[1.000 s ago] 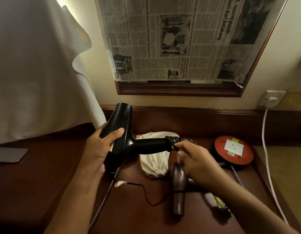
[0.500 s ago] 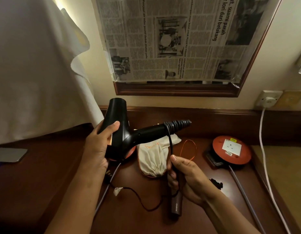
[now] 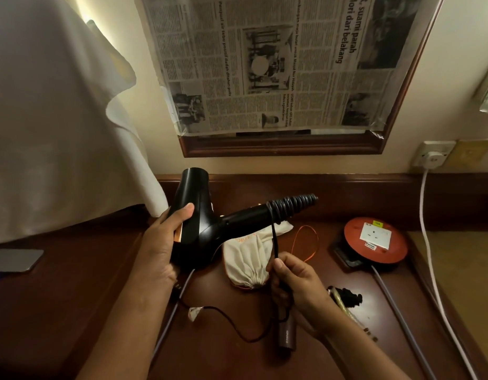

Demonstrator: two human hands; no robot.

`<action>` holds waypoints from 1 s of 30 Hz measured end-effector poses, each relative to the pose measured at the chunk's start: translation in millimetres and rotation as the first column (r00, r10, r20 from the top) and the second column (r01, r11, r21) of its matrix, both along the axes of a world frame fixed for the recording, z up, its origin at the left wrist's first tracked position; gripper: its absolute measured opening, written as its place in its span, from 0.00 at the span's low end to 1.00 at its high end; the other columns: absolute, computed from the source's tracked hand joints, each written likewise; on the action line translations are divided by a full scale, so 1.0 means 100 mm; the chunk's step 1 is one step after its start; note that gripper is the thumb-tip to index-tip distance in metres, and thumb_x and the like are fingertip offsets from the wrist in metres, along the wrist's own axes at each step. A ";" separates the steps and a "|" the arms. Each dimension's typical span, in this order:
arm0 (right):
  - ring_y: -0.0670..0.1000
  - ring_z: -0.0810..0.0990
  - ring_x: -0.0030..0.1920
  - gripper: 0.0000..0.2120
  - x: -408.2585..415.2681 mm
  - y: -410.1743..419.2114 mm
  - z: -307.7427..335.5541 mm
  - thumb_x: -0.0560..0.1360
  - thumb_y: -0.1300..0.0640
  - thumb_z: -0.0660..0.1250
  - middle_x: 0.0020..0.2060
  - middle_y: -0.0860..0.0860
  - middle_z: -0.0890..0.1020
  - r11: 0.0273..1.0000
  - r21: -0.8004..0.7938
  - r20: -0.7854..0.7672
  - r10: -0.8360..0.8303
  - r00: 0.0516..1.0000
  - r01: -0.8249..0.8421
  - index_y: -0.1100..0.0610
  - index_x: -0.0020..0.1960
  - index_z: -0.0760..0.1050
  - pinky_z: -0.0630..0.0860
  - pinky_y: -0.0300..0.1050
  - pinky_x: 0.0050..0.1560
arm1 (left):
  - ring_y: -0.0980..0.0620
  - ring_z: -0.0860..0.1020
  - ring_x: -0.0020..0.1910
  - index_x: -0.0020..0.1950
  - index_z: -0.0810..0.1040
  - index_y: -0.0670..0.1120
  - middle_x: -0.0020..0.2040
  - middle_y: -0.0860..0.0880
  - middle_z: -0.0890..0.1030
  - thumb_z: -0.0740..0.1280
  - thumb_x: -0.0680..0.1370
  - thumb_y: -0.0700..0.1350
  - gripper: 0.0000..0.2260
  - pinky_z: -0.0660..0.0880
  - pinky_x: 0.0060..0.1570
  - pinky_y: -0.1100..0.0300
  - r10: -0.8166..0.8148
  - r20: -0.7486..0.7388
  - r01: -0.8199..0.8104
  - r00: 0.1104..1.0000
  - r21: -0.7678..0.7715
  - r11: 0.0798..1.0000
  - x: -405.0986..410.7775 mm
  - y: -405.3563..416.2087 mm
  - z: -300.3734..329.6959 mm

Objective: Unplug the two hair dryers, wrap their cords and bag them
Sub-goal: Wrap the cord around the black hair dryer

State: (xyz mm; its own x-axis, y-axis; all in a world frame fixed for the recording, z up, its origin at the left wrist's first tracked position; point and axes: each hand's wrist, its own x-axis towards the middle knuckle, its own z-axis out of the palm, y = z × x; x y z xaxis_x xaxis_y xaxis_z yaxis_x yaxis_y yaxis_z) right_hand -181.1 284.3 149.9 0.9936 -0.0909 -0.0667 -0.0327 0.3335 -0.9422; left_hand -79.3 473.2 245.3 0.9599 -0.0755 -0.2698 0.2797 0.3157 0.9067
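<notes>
Dark wooden desk [image 3: 86, 297] below a newspaper-covered mirror [image 3: 278, 145]. Left hand [image 3: 160, 242] grips the black dryer [image 3: 199, 229] above the desk; right hand [image 3: 294, 278] pinches its cord [image 3: 274, 237]. Cloth bag [image 3: 242, 259] and 2nd dryer [image 3: 286, 334] lie on the desk.

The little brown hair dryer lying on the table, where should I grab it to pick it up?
Probably its free lower end, from above. The brown hair dryer lies flat on the table, and the right hand covers its upper part.

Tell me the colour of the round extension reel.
Red-orange, with a white socket plate, in the head view: extension reel.
</notes>
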 end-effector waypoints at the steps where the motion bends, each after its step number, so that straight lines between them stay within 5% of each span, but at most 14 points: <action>1: 0.48 0.60 0.26 0.09 0.01 -0.02 -0.03 0.76 0.53 0.64 0.29 0.53 0.65 1.000 0.003 0.007 -0.005 1.000 0.005 0.58 0.41 0.74 0.52 0.45 0.30 | 0.35 0.80 0.54 0.58 0.80 0.45 0.55 0.38 0.81 0.77 0.61 0.50 0.26 0.72 0.59 0.34 -0.010 -0.001 0.010 1.000 -0.005 1.000 0.00 0.01 0.00; 9: 0.44 0.59 0.23 0.14 0.16 -0.19 -0.02 0.76 0.50 0.61 0.24 0.47 0.63 0.976 -0.210 0.000 -0.055 0.998 0.054 0.61 0.41 0.72 0.57 0.36 0.23 | 0.41 0.82 0.45 0.58 0.79 0.42 0.53 0.38 0.82 0.74 0.63 0.50 0.26 0.77 0.55 0.42 -0.073 -0.049 0.073 0.996 -0.001 0.997 -0.01 0.05 0.02; 13: 0.46 0.56 0.24 0.16 0.27 -0.30 0.09 0.78 0.49 0.59 0.25 0.51 0.59 0.949 -0.315 -0.042 0.006 0.999 -0.018 0.59 0.38 0.72 0.54 0.38 0.25 | 0.45 0.83 0.32 0.56 0.77 0.41 0.38 0.43 0.84 0.68 0.72 0.46 0.15 0.79 0.26 0.53 -0.139 -0.040 0.136 0.990 -0.060 0.989 0.00 0.10 0.08; 18: 0.46 0.60 0.26 0.09 0.35 -0.50 0.43 0.79 0.62 0.57 0.27 0.50 0.62 0.934 -0.280 -0.102 0.201 0.974 -0.222 0.61 0.43 0.74 0.57 0.40 0.29 | 0.47 0.82 0.27 0.52 0.76 0.40 0.33 0.43 0.83 0.63 0.77 0.46 0.10 0.76 0.21 0.55 -0.240 -0.061 0.235 0.969 -0.081 0.969 0.00 0.20 0.19; 23: 0.44 0.67 0.25 0.16 0.44 -0.56 0.86 0.77 0.64 0.62 0.24 0.47 0.68 0.682 -0.690 -0.085 0.254 0.964 -0.241 0.52 0.33 0.72 0.63 0.34 0.26 | 0.46 0.84 0.35 0.59 0.77 0.39 0.42 0.41 0.84 0.68 0.69 0.48 0.21 0.80 0.30 0.55 -0.311 -0.057 0.308 0.949 -0.059 0.950 0.07 0.30 0.23; 26: 0.39 0.75 0.28 0.10 0.62 -0.61 0.99 0.73 0.69 0.67 0.26 0.45 0.77 0.426 -0.871 -0.080 0.365 0.928 -0.243 0.59 0.35 0.78 0.71 0.37 0.33 | 0.46 0.84 0.36 0.61 0.77 0.39 0.44 0.40 0.84 0.68 0.69 0.48 0.22 0.80 0.31 0.53 -0.377 -0.079 0.373 0.923 -0.057 0.926 0.09 0.34 0.26; 28: 0.41 0.77 0.32 0.06 0.74 -0.61 1.02 0.73 0.63 0.69 0.29 0.47 0.79 0.283 -0.929 -0.119 0.381 0.917 -0.238 0.62 0.38 0.81 0.72 0.39 0.36 | 0.47 0.83 0.34 0.60 0.77 0.38 0.41 0.41 0.84 0.66 0.70 0.47 0.21 0.80 0.30 0.55 -0.416 -0.051 0.416 0.908 -0.003 0.909 0.10 0.36 0.27; 30: 0.45 0.78 0.35 0.10 0.79 -0.57 1.11 0.75 0.54 0.68 0.33 0.52 0.81 0.241 -0.940 -0.141 0.375 0.916 -0.244 0.60 0.40 0.81 0.74 0.41 0.39 | 0.47 0.83 0.34 0.59 0.77 0.39 0.41 0.42 0.84 0.66 0.70 0.48 0.21 0.80 0.30 0.57 -0.452 -0.034 0.453 0.891 0.066 0.889 0.11 0.37 0.29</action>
